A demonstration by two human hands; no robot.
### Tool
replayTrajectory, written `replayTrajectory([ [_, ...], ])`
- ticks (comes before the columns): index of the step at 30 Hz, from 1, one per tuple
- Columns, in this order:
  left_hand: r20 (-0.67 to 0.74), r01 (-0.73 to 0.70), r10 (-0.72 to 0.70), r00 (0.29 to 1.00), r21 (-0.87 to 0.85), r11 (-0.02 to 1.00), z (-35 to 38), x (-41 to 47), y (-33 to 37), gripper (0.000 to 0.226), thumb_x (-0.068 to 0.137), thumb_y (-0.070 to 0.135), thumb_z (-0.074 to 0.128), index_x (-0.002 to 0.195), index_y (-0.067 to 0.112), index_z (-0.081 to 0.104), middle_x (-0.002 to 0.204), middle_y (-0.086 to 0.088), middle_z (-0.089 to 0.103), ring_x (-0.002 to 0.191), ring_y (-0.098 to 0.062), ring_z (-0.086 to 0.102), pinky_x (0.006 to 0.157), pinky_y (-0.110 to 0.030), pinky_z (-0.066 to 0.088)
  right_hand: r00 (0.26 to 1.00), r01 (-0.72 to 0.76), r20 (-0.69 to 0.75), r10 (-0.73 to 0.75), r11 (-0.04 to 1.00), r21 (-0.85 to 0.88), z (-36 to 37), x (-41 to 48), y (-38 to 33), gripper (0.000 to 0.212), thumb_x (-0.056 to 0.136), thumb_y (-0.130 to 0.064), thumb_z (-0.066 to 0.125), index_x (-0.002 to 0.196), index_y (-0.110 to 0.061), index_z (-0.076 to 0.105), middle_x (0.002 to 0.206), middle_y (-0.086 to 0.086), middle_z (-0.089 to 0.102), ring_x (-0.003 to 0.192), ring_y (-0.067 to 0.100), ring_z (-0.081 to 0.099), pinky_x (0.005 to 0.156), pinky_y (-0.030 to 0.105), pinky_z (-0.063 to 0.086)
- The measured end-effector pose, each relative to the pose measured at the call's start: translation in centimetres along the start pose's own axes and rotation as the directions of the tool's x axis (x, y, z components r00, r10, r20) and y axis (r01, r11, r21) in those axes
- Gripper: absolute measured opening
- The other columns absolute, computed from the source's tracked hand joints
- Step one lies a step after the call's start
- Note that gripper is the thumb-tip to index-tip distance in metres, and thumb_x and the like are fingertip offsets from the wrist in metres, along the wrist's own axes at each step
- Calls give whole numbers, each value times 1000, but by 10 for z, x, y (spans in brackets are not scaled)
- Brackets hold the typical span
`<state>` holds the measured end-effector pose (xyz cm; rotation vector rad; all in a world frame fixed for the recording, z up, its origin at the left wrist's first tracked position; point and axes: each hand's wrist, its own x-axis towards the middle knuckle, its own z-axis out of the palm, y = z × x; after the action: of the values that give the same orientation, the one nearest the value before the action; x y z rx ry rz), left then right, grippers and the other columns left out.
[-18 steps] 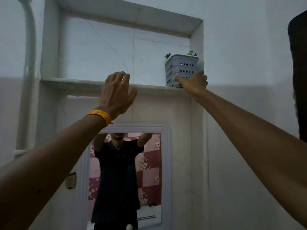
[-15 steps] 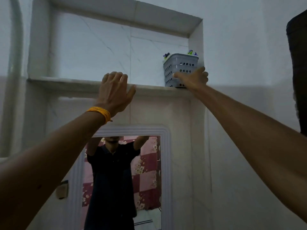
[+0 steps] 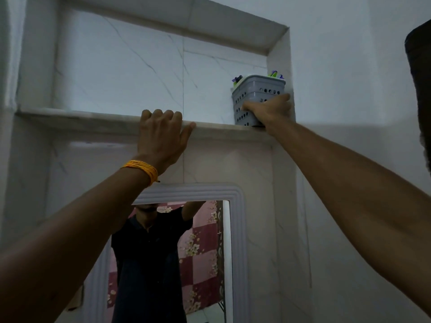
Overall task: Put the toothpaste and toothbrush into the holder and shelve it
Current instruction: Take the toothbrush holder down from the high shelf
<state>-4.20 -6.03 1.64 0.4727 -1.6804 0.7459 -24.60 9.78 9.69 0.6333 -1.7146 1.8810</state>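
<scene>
A grey perforated holder (image 3: 255, 89) stands in the right corner of a recessed marble shelf (image 3: 98, 118), high on the wall. Coloured tips of a toothbrush (image 3: 236, 79) and other items (image 3: 275, 74) stick out above its rim; I cannot tell which is the toothpaste. My right hand (image 3: 270, 109) is wrapped around the holder's lower front, fingers closed on its side. My left hand (image 3: 161, 136), with an orange band at the wrist, rests flat on the shelf's front edge, fingers curled over the lip.
The niche's right side wall (image 3: 279, 54) is close against the holder. A white-framed mirror (image 3: 200, 252) hangs below the shelf and reflects a person in a dark shirt. A dark object (image 3: 419, 89) edges in at the far right.
My right hand has closed around the holder's front, from only touching its base. My left hand has come forward onto the shelf edge. The camera has moved nearer to the wall.
</scene>
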Motion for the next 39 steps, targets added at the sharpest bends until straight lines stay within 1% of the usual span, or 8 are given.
replayTrajectory([
  [4, 54, 38, -38, 998, -8, 999, -3, 1, 3, 48, 102, 48, 34, 89, 8, 58, 86, -13, 66, 82, -33, 59, 83, -46, 40, 998, 13, -68, -15, 999, -40, -15, -19, -13, 117, 54, -54, 95, 145, -9, 38, 146, 13, 53, 132, 34, 56, 107, 53, 54],
  [9, 141, 54, -50, 989, -21, 998, -12, -2, 8, 52, 100, 52, 35, 100, 6, 58, 96, -16, 66, 91, -35, 58, 91, -47, 41, 996, 60, -74, -58, 998, 19, -45, -26, -26, 109, 62, -50, 93, 145, -9, 35, 144, 13, 47, 132, 33, 52, 109, 52, 52],
  [14, 166, 113, -101, 981, -63, 992, -20, -19, 23, 63, 96, 57, 37, 127, 4, 49, 128, -20, 55, 124, -39, 47, 115, -56, 30, 995, 98, -36, -94, 988, 118, -80, -47, -27, 103, 60, -48, 93, 139, -10, 37, 139, 11, 48, 128, 30, 56, 105, 52, 56],
  [16, 144, 164, -142, 979, -153, 975, -27, -35, 39, 62, 96, 53, 37, 132, 4, 46, 139, -21, 49, 133, -40, 41, 115, -56, 30, 995, 103, -6, -103, 984, 145, -92, -61, -18, 104, 61, -45, 95, 139, -8, 39, 141, 11, 50, 129, 30, 58, 106, 52, 56],
  [20, 172, 190, -147, 974, -272, 943, -46, -82, 80, 63, 93, 50, 30, 132, 5, 49, 128, -18, 58, 119, -35, 53, 104, -48, 41, 993, 97, 55, -108, 978, 184, -113, -98, 18, 107, 63, -36, 99, 145, -5, 38, 145, 12, 50, 132, 29, 57, 105, 50, 58],
  [28, 328, 187, -75, 942, -325, 927, -66, -208, 113, 54, 94, 44, 34, 137, 13, 47, 134, -9, 56, 123, -28, 51, 106, -43, 42, 974, 70, 197, -110, 978, 197, -143, -209, 143, 116, 52, -26, 106, 148, -8, 43, 143, 9, 53, 132, 23, 57, 108, 43, 56],
  [35, 579, 424, -213, 787, -256, 869, -80, -355, 108, 49, 98, 36, 46, 137, 6, 48, 125, -18, 62, 111, -35, 58, 92, -43, 47, 934, -97, 355, 33, 982, 163, -157, -346, 269, 121, 54, -24, 106, 153, -5, 40, 149, 11, 55, 136, 25, 58, 113, 43, 52],
  [39, 725, 557, -264, 636, -194, 808, -77, -444, 109, 46, 100, 30, 51, 138, 6, 46, 127, -20, 61, 112, -37, 58, 91, -45, 48, 897, -194, 422, 135, 976, 100, -162, -419, 324, 130, 49, -47, 98, 157, -9, 36, 152, 8, 54, 139, 21, 57, 115, 37, 51],
])
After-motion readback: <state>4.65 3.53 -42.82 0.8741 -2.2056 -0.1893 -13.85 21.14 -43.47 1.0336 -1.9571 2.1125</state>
